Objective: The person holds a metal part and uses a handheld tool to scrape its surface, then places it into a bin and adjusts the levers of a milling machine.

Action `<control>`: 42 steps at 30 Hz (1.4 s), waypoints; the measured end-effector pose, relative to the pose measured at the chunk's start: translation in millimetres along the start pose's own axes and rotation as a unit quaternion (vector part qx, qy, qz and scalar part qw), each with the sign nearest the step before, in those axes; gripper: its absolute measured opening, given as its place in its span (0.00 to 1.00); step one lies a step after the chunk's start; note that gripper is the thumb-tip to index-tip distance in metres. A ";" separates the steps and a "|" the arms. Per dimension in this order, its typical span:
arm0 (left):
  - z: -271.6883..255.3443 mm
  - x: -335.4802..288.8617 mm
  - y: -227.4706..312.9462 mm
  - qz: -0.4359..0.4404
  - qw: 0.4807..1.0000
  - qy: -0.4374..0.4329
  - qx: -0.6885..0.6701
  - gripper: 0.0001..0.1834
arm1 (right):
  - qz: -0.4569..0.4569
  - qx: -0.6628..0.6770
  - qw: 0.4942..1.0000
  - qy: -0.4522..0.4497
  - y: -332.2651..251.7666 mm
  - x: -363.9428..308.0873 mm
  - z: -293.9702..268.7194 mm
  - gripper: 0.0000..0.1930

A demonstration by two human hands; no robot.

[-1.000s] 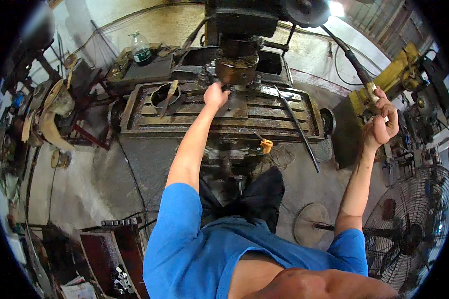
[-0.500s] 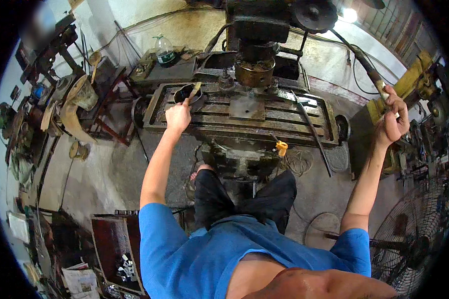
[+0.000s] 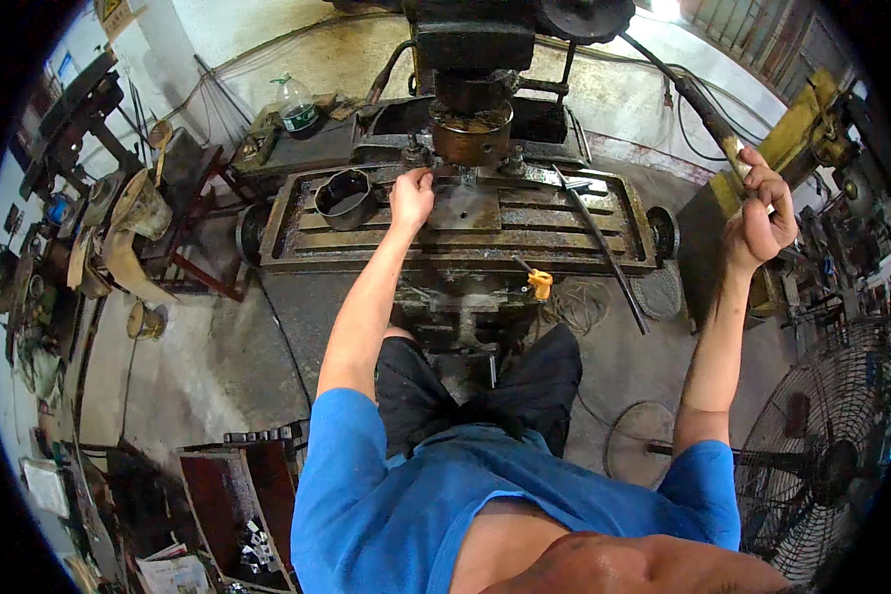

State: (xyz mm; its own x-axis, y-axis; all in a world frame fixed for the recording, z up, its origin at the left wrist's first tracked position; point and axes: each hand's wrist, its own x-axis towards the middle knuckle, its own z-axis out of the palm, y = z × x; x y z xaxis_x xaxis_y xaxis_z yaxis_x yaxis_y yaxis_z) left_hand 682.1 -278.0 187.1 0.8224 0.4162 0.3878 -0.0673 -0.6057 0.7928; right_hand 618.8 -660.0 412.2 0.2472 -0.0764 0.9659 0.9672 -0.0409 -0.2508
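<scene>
My left hand [image 3: 412, 202] is closed above the slotted machine table [image 3: 366, 241], just left of the round metal spindle part [image 3: 472, 135]. A small brush was in that grip a moment earlier; now the fingers hide it. Beside the hand, a dark metal pot [image 3: 346, 201] with dark liquid inside stands on the table. Raised at the right, my right hand [image 3: 765, 213] wraps round the pale end of a long machine lever [image 3: 703, 107]. Under the spindle lies a flat metal plate [image 3: 463, 206].
A long dark bar [image 3: 604, 247] leans across the table's right side. A yellow-handled tool [image 3: 539, 285] sits at its front edge. A large fan [image 3: 832, 460] stands at lower right. Behind the table is a plastic bottle [image 3: 295, 105]; an open box [image 3: 223, 505] stands at lower left.
My left hand has moved right, from over the pot to beside the spindle, taking the brush out of the pot. My right hand stays on the lever. The view has shifted slightly.
</scene>
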 end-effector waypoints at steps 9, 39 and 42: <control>11.8 2.5 -7.9 -0.017 0.998 -0.051 -0.020 0.11 | 0.006 -0.029 1.000 -0.001 0.3 -16.4 0.6 0.03; -26.0 -37.3 11.0 -0.108 0.955 -0.193 -0.198 0.15 | 0.047 -0.011 0.998 0.033 17.4 -68.4 -3.3 0.04; -22.9 -38.2 10.5 -0.120 0.955 -0.178 -0.203 0.14 | 0.043 -0.014 0.999 0.029 16.6 -64.8 -5.6 0.05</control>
State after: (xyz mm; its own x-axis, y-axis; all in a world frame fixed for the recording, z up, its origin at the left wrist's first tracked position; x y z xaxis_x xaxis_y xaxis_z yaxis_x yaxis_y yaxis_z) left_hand 637.0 -284.7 191.5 0.9768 0.2095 0.0437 -0.0056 -0.1791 0.9838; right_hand 618.5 -661.2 345.0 0.3249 -0.1392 0.9354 0.9403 -0.0588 -0.3353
